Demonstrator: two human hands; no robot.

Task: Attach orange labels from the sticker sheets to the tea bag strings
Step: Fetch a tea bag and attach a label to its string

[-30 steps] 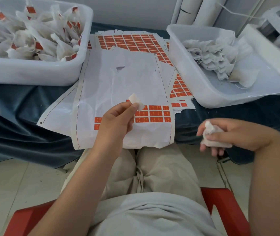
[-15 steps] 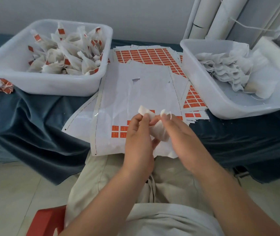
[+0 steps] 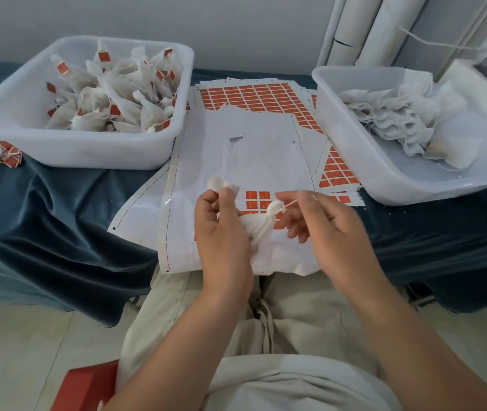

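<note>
While both hands work above the sticker sheet (image 3: 236, 161) at the bench's near edge, the left hand (image 3: 221, 232) pinches a peeled label (image 3: 220, 184), white back up, print hidden, and clamps the tea bag (image 3: 258, 229). The right hand (image 3: 322, 221) pinches the string (image 3: 288, 204) taut. The left tub (image 3: 82, 149) holds labelled bags; the right tub (image 3: 364, 161) is cut off at the frame edge, contents blurred.
</note>
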